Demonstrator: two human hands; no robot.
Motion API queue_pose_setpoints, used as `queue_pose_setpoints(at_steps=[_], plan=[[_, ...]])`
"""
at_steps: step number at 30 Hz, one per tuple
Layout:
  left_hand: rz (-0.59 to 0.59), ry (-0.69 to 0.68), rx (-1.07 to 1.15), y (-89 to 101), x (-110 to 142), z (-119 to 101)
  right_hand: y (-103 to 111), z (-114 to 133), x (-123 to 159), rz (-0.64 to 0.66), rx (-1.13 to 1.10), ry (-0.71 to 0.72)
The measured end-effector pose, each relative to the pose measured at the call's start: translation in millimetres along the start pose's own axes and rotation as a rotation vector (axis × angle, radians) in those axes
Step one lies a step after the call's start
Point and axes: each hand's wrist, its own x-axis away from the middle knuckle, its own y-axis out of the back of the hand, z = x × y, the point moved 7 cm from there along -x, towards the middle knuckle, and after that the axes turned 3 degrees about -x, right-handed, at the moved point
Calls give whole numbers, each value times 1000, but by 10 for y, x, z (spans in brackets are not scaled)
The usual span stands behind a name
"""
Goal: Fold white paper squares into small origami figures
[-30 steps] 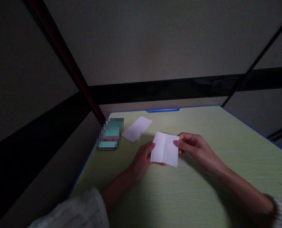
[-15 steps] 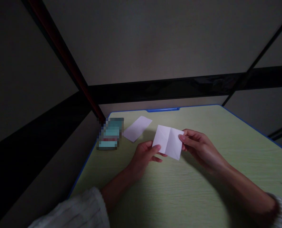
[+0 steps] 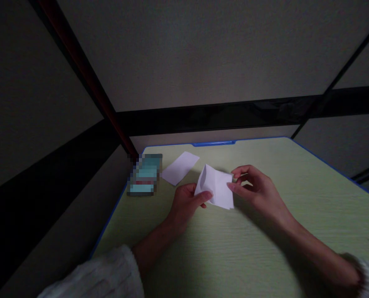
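Note:
A small white sheet of paper (image 3: 217,186) with a centre crease is held just above the pale green table (image 3: 265,248). My left hand (image 3: 186,203) pinches its left edge, fingers closed on the paper, and that side curls upward. My right hand (image 3: 255,188) grips the right edge between thumb and fingers. Both wrists show white knitted sleeves.
A second white slip of paper (image 3: 180,167) lies flat behind the hands. A blurred teal object (image 3: 144,174) sits at the table's far left corner. The table has a blue rim (image 3: 213,143) and stands against dim walls with dark beams.
The paper has moved slightly left and down. Its left half has bent up along the crease, and my right fingers have shifted along the right edge.

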Motion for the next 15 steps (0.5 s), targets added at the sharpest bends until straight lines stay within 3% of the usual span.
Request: queue_pose_setpoints(at_steps=[2, 5, 8, 15], plan=[[2, -1, -11, -8, 3, -11, -36, 154, 54, 7, 197, 201], [15, -11, -13, -21, 7, -24, -228, 296, 173, 192, 357, 394], [64, -27, -13, -52, 14, -38, -346, 296, 231, 314, 366, 381], [169, -18, 15, -104, 34, -23, -393, 190, 219, 361, 228, 158]])
